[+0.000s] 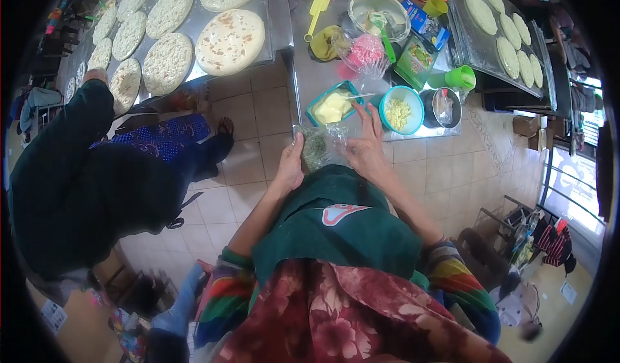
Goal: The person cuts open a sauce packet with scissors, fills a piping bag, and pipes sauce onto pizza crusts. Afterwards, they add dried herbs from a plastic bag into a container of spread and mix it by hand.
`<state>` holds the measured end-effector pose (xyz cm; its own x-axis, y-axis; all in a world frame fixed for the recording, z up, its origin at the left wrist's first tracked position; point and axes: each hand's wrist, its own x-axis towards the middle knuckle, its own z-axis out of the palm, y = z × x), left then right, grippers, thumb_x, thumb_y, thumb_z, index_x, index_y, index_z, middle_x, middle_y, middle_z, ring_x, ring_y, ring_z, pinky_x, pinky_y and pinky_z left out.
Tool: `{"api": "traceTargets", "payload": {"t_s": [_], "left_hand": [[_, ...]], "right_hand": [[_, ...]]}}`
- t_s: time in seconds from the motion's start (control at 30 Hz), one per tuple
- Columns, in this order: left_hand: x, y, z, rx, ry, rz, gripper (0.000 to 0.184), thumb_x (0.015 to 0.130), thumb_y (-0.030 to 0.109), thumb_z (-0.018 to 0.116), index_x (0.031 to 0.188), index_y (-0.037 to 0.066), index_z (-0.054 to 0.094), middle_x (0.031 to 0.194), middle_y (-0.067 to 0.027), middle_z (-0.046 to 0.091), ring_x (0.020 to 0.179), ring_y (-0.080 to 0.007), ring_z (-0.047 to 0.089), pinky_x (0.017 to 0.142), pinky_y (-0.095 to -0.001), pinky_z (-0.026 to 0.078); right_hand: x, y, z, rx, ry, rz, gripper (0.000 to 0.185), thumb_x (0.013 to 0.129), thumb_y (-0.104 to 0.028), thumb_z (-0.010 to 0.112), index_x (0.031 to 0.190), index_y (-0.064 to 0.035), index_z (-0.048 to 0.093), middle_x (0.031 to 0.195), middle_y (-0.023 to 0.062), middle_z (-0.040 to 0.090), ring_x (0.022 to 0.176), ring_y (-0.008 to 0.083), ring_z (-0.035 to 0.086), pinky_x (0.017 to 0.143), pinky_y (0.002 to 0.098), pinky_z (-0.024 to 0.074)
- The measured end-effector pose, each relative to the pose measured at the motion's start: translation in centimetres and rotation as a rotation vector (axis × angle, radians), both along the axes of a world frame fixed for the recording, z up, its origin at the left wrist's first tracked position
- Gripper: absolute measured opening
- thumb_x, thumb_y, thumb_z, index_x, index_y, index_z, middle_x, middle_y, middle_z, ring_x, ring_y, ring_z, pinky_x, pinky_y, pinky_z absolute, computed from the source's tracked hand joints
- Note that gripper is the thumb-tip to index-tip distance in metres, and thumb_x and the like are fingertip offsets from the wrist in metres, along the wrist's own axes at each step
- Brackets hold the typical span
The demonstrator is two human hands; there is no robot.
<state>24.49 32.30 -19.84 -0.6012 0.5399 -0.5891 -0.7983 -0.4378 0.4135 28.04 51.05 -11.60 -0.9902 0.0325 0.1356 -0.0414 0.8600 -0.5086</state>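
A clear plastic bag of green dried herbs [314, 148] is held in front of my apron, near the table edge. My left hand [292, 163] grips its left side, thumb on top. At the bag's right edge, my right hand [369, 148] pinches the plastic between thumb and forefinger, its other fingers raised. Just beyond the hands stands a teal tub of butter-like yellow spread [332, 107] with a utensil resting in it. To its right is a teal-rimmed bowl [385, 119] of pale yellow crumbly pieces, beside a round metal tin [443, 125].
Flat round dough pieces [169, 62] cover the left table; more ovals [509, 56] lie on a right-hand tray. A mixing bowl [402, 6], yellow spatula [316, 15], pink bag [365, 53] and green cup [460, 77] crowd the middle table. A person in dark clothes [84, 182] stands left.
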Motion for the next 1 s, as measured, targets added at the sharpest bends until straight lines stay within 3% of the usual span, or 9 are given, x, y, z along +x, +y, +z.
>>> {"api": "traceTargets", "payload": {"t_s": [0.1, 0.2, 0.3, 0.4, 0.7, 0.8, 0.9, 1.0], "left_hand": [[0.2, 0.2, -0.3, -0.020, 0.019, -0.041, 0.043, 0.096, 0.039, 0.042, 0.109, 0.001, 0.057, 0.105, -0.0096, 0.063, 0.093, -0.0186, 0.062, 0.084, -0.0365, 0.052], [0.2, 0.4, -0.5, -0.018, -0.020, -0.029, 0.042, 0.096, 0.039, 0.043, 0.107, 0.001, 0.058, 0.103, -0.0088, 0.063, 0.091, -0.0171, 0.062, 0.082, -0.0349, 0.052], [0.2, 0.2, -1.2, -0.049, -0.013, -0.047, 0.042, 0.096, 0.038, 0.043, 0.107, 0.001, 0.058, 0.103, -0.0079, 0.063, 0.090, -0.0163, 0.062, 0.081, -0.0342, 0.052], [0.5, 0.5, -2.0, -0.100, 0.005, -0.049, 0.041, 0.096, 0.038, 0.043, 0.106, 0.001, 0.057, 0.102, -0.0071, 0.064, 0.089, -0.0158, 0.063, 0.080, -0.0338, 0.052], [0.0, 0.6, -2.5, -0.123, 0.027, -0.073, 0.046, 0.096, 0.040, 0.043, 0.116, 0.000, 0.053, 0.109, -0.0067, 0.060, 0.098, -0.0143, 0.057, 0.087, -0.0306, 0.046], [0.0, 0.6, -2.5, -0.105, -0.018, -0.067, 0.046, 0.096, 0.040, 0.043, 0.117, 0.000, 0.051, 0.112, -0.0076, 0.059, 0.101, -0.0157, 0.056, 0.088, -0.0319, 0.046], [-0.5, 0.9, -1.7, -0.092, -0.097, 0.032, 0.046, 0.095, 0.043, 0.043, 0.109, 0.002, 0.055, 0.102, -0.0088, 0.063, 0.092, -0.0185, 0.062, 0.084, -0.0350, 0.050], [-1.0, 0.8, -1.5, -0.062, -0.117, 0.045, 0.048, 0.094, 0.044, 0.042, 0.114, 0.001, 0.052, 0.108, -0.0103, 0.061, 0.097, -0.0208, 0.061, 0.088, -0.0376, 0.049]], "right_hand": [[-0.5, 0.0, -2.8, -0.286, 0.018, 0.107, 0.021, 0.066, -0.007, 0.070, 0.087, -0.0094, 0.071, 0.129, 0.0164, 0.043, 0.118, 0.0373, 0.038, 0.098, 0.0438, 0.0342], [-0.2, -0.2, -4.5, -0.440, -0.157, 0.073, 0.025, 0.068, -0.010, 0.070, 0.093, -0.0094, 0.071, 0.123, 0.0169, 0.049, 0.113, 0.0372, 0.044, 0.095, 0.0429, 0.0373], [-0.2, 0.0, -4.4, -0.405, -0.352, -0.009, 0.024, 0.070, -0.013, 0.069, 0.094, -0.0071, 0.070, 0.111, 0.0168, 0.055, 0.103, 0.0347, 0.052, 0.089, 0.0408, 0.0421], [-0.4, -0.3, -4.9, -0.408, -0.269, -0.061, 0.025, 0.070, -0.015, 0.070, 0.093, -0.0054, 0.069, 0.101, 0.0162, 0.058, 0.096, 0.0333, 0.055, 0.083, 0.0407, 0.0449], [-1.1, -1.6, -4.7, -0.289, -0.151, 0.008, 0.023, 0.067, -0.015, 0.073, 0.089, -0.0076, 0.070, 0.101, 0.0132, 0.057, 0.098, 0.0315, 0.054, 0.085, 0.0389, 0.0441], [-1.2, -1.9, -5.0, -0.324, -0.130, -0.029, 0.024, 0.067, -0.014, 0.072, 0.090, -0.0078, 0.071, 0.104, 0.0135, 0.057, 0.099, 0.0315, 0.054, 0.088, 0.0397, 0.0423], [-1.5, -1.7, -5.4, -0.419, -0.141, -0.053, 0.026, 0.067, -0.011, 0.074, 0.091, -0.0042, 0.069, 0.109, 0.0156, 0.055, 0.105, 0.0322, 0.051, 0.089, 0.0389, 0.0427], [-1.9, -1.4, -5.6, -0.477, -0.189, -0.089, 0.025, 0.069, -0.011, 0.073, 0.092, -0.0036, 0.069, 0.113, 0.0164, 0.055, 0.109, 0.0300, 0.050, 0.092, 0.0369, 0.0415]]}}
